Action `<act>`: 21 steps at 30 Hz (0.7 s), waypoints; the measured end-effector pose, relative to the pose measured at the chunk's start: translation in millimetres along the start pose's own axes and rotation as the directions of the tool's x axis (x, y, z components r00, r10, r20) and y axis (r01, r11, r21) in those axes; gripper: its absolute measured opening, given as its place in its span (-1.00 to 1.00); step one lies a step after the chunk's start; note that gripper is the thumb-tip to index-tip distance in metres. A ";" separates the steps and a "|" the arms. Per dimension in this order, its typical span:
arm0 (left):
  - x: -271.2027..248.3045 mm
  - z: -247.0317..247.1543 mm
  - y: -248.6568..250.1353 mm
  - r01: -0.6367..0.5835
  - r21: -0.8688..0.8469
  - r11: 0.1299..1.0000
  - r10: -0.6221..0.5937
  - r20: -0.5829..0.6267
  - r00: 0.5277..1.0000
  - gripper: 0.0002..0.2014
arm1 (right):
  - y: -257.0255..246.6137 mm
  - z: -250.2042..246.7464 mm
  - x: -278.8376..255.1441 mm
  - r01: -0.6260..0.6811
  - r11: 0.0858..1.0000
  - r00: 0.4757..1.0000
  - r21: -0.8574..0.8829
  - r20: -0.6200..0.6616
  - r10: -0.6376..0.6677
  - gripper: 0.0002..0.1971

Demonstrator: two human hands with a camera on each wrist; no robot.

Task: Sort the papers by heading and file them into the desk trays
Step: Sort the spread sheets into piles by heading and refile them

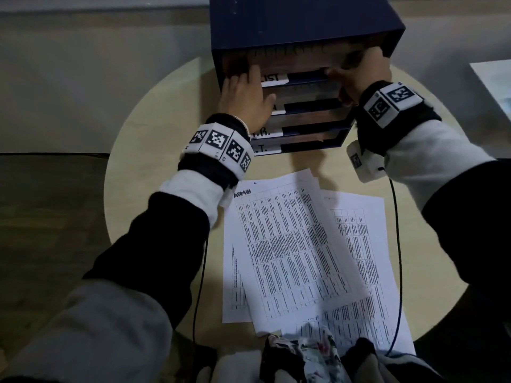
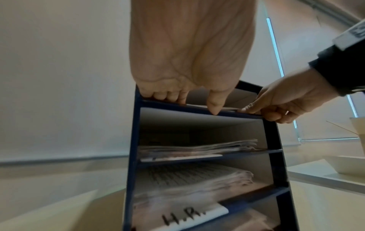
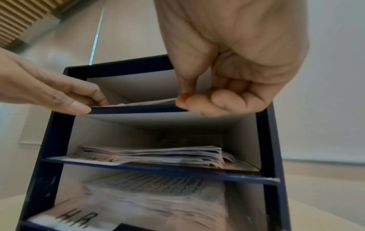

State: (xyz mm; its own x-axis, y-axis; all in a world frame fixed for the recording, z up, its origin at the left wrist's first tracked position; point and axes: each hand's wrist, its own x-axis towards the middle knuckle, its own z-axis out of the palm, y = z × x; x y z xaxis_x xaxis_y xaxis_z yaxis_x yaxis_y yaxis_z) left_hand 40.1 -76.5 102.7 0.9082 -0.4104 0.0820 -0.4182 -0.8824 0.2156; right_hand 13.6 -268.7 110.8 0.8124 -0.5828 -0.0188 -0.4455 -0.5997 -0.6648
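Note:
A dark blue tray unit (image 1: 304, 23) with several labelled shelves stands at the far side of the round table (image 1: 154, 120). Both hands are at its top shelf. My left hand (image 1: 246, 89) has its fingers over the shelf's left front lip and its thumb against it, pinching the corner of a white sheet (image 3: 148, 101) that lies inside. My right hand (image 1: 351, 76) is curled at the right front edge, thumb and finger pinching the same sheet. Lower shelves hold paper stacks (image 3: 158, 154); one label reads H.R. (image 2: 183, 217). Loose printed sheets (image 1: 290, 244), the top one headed ADMIN, lie near me.
A second overlapping sheet (image 1: 365, 244) lies right of the ADMIN page. Black cables (image 1: 398, 244) hang from both wrists across the table. Patterned fabric (image 1: 304, 355) is at the near edge. A white object (image 1: 495, 84) sits on another surface at the far right.

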 end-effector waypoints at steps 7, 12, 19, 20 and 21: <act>-39.5 18.7 -7.7 -0.029 -0.154 0.988 0.018 -0.075 0.997 -0.44 | 2.5 -4.8 -15.7 0.020 0.999 1.000 -0.033 0.004 -0.020 -0.53; -91.0 58.5 -17.2 0.094 -0.197 0.976 -0.110 -0.072 0.991 -0.48 | 17.3 12.8 -65.8 0.107 0.993 0.992 0.049 -0.070 -0.103 -0.23; -122.7 108.2 -48.4 0.267 -0.003 0.964 -0.235 0.466 0.853 -0.03 | 65.1 68.5 -121.7 0.197 0.971 0.868 -0.135 0.485 -0.108 -0.47; -125.2 111.5 -51.4 0.279 0.016 0.960 -0.251 0.485 0.838 0.00 | 71.8 74.6 -127.9 0.216 0.960 0.824 -0.179 0.561 -0.081 -0.49; -126.6 114.2 -53.7 0.284 0.030 0.958 -0.261 0.493 0.830 0.02 | 78.2 80.3 -133.8 0.239 0.949 0.781 -0.207 0.621 -0.061 -0.48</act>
State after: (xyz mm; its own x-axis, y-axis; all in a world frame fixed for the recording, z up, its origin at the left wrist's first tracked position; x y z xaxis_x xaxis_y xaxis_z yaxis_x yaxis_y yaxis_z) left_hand -54.2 -3.5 -30.4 0.8549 -0.2237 -0.4681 -0.1438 -0.9691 0.2004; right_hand -99.8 -193.5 1.4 0.8956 -0.0779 -0.4379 -0.3066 -0.8213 -0.4810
